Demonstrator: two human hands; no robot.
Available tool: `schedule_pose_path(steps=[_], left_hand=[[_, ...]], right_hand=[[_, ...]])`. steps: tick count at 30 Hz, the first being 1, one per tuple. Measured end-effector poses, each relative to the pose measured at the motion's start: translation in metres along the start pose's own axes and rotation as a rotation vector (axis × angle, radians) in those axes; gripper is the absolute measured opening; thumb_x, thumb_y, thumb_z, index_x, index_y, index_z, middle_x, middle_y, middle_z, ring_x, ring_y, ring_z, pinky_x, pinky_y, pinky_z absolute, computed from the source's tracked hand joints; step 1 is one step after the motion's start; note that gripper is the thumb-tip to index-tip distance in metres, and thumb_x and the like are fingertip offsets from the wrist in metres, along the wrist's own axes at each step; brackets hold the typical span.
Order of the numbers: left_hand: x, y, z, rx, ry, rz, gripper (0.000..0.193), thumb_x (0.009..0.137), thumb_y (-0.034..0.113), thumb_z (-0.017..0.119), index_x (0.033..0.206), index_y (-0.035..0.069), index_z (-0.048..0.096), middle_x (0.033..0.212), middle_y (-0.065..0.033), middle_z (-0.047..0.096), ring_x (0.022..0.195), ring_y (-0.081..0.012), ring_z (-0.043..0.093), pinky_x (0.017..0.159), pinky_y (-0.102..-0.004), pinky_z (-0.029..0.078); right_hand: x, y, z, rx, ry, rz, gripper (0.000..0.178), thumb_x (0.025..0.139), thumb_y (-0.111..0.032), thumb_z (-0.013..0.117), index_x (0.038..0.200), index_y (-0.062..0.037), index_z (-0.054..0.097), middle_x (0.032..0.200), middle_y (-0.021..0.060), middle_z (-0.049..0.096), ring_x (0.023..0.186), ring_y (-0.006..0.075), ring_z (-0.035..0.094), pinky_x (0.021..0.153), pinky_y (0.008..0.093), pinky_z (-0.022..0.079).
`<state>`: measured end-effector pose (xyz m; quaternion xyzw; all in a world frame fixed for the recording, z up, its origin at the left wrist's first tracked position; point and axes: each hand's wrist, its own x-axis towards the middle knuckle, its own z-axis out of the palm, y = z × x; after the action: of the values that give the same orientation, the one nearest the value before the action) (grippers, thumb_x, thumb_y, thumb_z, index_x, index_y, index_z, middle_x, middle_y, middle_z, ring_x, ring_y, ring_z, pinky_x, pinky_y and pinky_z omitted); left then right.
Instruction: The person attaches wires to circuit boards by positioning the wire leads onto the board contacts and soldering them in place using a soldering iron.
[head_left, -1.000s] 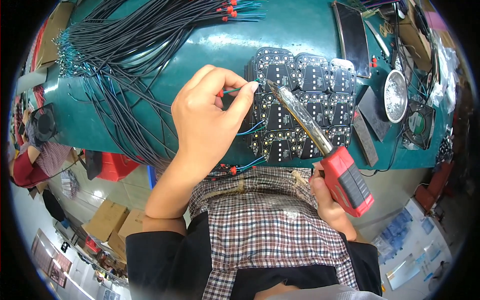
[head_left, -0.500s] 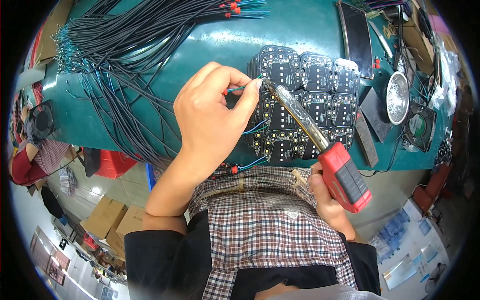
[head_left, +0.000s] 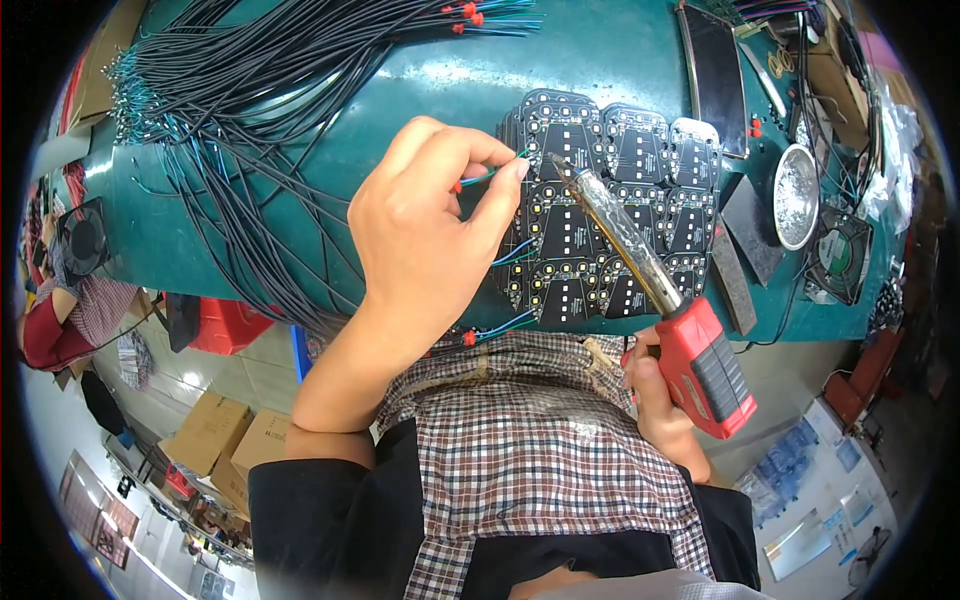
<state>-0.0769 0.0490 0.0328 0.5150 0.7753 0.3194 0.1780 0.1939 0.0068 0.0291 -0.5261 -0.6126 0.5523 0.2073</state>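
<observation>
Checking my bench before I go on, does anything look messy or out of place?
Mostly the black cables: a loose tangle sprawls across the green table, some hanging over its near edge. The circuit boards overlap unevenly.

Left hand point(head_left: 425, 235) raised over the bench, forearm bare and angled up from the lower left, thumb and forefinger pinched together at the tips. Right hand point(head_left: 660, 400) low at the right, fingers wrapped tight in a fist grip.

Green bench point(head_left: 400, 90) bears black cables point(head_left: 230, 90), circuit boards point(head_left: 610, 210)
</observation>
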Motion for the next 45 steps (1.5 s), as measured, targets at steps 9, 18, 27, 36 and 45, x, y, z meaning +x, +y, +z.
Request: schedule_pose_path(steps=[9, 18, 27, 36, 45], left_hand=[[-0.003, -0.007, -0.001, 0.029, -0.007, 0.142, 0.012, 0.075, 0.01, 0.083, 0.08, 0.011, 0.072, 0.083, -0.0008, 0.057, 0.067, -0.0182, 0.059, 0.057, -0.033, 0.046], [0.002, 0.001, -0.005, 0.112, -0.061, 0.133, 0.013, 0.071, 0.008, 0.081, 0.074, 0.01, 0.069, 0.08, -0.0025, 0.056, 0.069, -0.0218, 0.06, 0.059, -0.0355, 0.046], [0.008, 0.005, -0.008, 0.165, -0.091, 0.166, 0.012, 0.071, 0.006, 0.08, 0.071, 0.008, 0.068, 0.079, -0.004, 0.056, 0.07, -0.0235, 0.061, 0.061, -0.0368, 0.049], [0.01, 0.007, -0.01, 0.193, -0.104, 0.184, 0.013, 0.071, 0.005, 0.079, 0.071, 0.007, 0.067, 0.078, -0.0052, 0.056, 0.069, -0.0243, 0.061, 0.062, -0.0374, 0.049], [0.022, -0.002, -0.015, -0.055, -0.28, 0.073, 0.016, 0.085, 0.011, 0.079, 0.09, 0.0, 0.068, 0.083, -0.0066, 0.062, 0.074, -0.0157, 0.062, 0.067, -0.0288, 0.05]], right_hand=[[-0.007, 0.01, -0.002, -0.047, -0.014, -0.016, 0.026, 0.077, -0.002, 0.079, 0.102, -0.001, 0.072, 0.089, 0.0134, 0.071, 0.078, 0.0308, 0.071, 0.07, 0.0375, 0.056], [0.0, 0.013, 0.002, 0.027, -0.036, -0.037, 0.025, 0.076, 0.001, 0.079, 0.1, -0.0002, 0.072, 0.091, 0.0145, 0.072, 0.08, 0.0315, 0.071, 0.073, 0.0371, 0.057], [0.002, 0.01, 0.003, 0.048, -0.049, -0.004, 0.025, 0.077, 0.001, 0.078, 0.102, 0.0007, 0.071, 0.09, 0.0145, 0.071, 0.078, 0.0307, 0.071, 0.071, 0.0367, 0.056], [-0.007, 0.007, -0.012, -0.134, -0.064, -0.01, 0.016, 0.087, -0.007, 0.075, 0.101, -0.0022, 0.073, 0.093, 0.0117, 0.073, 0.081, 0.0272, 0.071, 0.071, 0.0367, 0.055], [0.004, 0.004, 0.003, 0.223, 0.115, -0.108, 0.017, 0.094, -0.012, 0.062, 0.086, -0.0005, 0.053, 0.072, 0.0105, 0.054, 0.049, 0.0101, 0.044, 0.044, 0.0237, 0.038]])
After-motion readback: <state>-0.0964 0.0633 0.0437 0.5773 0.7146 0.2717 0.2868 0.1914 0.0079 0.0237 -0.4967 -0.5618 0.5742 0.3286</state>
